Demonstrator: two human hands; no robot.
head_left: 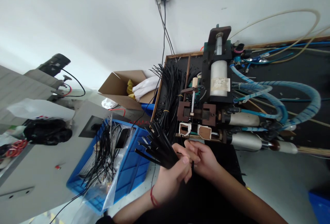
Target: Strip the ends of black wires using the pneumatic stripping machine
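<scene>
A bundle of black cables [158, 146] lies in my left hand [172, 176], its fingers wrapped round them; the cut ends fan out up and to the left. Close beside it, my right hand [205, 157] has thumb and fingers pinched together at a thin black cable, part of which shows below the fingers. Both hands are just in front of a pneumatic machine with two brown jaw blocks, a left block [185, 128] and a right block [204, 132], each edged in white. A gap separates the blocks.
A wooden-edged bench tray [157, 102] holds tied black cables [171, 90] left of the machine. Air cylinders [244, 141] and blue hoses [304, 90] extend right. A blue crate [136, 164] with cables stands at left, and an open cardboard box [110, 88] behind it.
</scene>
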